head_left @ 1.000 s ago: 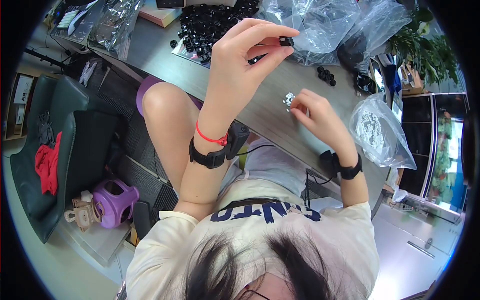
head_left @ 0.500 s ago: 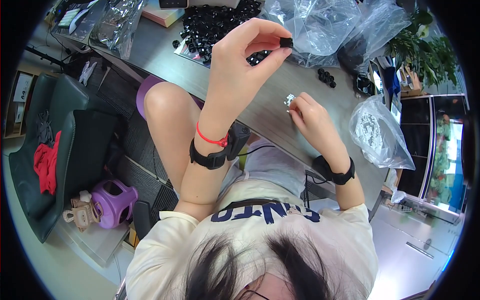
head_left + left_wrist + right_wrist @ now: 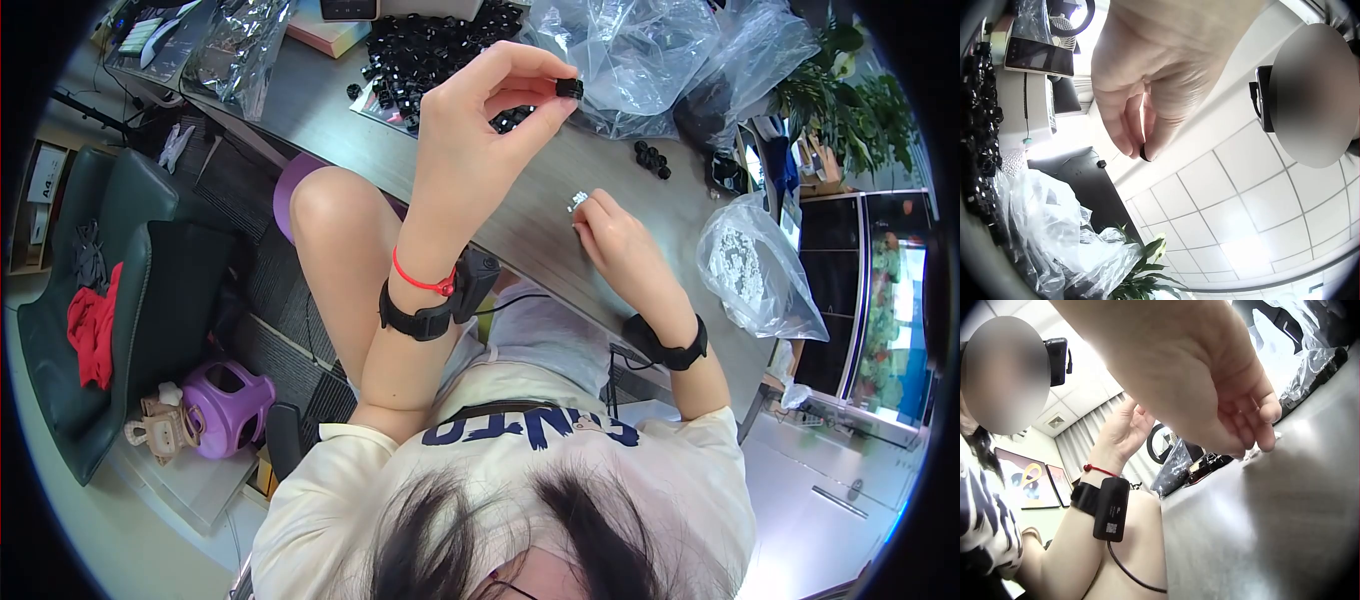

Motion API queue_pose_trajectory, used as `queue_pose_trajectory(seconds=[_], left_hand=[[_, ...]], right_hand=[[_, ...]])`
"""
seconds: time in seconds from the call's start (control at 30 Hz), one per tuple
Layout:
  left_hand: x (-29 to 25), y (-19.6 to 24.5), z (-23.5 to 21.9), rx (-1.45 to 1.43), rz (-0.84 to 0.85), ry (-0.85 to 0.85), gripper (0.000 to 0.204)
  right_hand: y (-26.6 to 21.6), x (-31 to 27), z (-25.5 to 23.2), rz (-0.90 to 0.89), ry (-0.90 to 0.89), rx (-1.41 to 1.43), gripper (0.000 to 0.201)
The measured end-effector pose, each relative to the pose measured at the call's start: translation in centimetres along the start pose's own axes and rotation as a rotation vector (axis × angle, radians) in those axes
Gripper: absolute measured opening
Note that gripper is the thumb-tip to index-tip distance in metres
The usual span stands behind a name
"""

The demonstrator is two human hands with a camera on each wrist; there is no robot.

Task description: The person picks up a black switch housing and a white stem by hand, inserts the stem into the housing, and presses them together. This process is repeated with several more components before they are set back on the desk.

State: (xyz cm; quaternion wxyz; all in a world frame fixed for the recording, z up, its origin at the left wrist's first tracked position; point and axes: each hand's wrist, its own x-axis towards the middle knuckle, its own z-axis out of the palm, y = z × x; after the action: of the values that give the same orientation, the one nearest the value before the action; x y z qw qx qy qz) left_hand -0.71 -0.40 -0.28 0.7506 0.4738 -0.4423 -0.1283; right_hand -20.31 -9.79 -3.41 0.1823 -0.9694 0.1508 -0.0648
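My left hand is raised over the table and pinches a small black square part between thumb and fingertips. From the left wrist view only a dark edge of this black part shows between the fingertips. Low at the table top, my right hand has its fingers loosely bent at a small cluster of white pieces. In the right wrist view the white pieces lie just past the thumb and fingertips, which stand apart.
A large heap of black parts covers the table's far left. Clear plastic bags lie at the back, with several black parts in front of them. A bag of white pieces sits at the right edge.
The black part has turned a little between the left fingertips, while that hand stays nearly in place. My right hand has shifted slightly left at the white pieces.
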Motion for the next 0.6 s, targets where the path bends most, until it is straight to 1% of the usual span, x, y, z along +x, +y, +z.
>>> queue_pose_trajectory(seconds=[0.13,0.23,0.37,0.6], left_hand=[[0.02,0.26,0.13,-0.028,-0.018,0.050,0.022],[-0.08,0.56,-0.25,0.022,-0.085,-0.027,0.024],[-0.02,0.20,-0.11,0.006,-0.039,0.024,0.023],[-0.03,0.42,-0.12,0.025,-0.037,0.021,0.022]], right_hand=[[-0.02,0.02,-0.11,0.017,0.015,-0.005,0.008],[0.06,0.05,-0.12,-0.002,-0.017,0.007,0.008],[0.13,-0.05,-0.16,0.020,0.005,-0.005,0.007],[0.12,-0.09,0.00,0.006,-0.006,-0.034,0.008]])
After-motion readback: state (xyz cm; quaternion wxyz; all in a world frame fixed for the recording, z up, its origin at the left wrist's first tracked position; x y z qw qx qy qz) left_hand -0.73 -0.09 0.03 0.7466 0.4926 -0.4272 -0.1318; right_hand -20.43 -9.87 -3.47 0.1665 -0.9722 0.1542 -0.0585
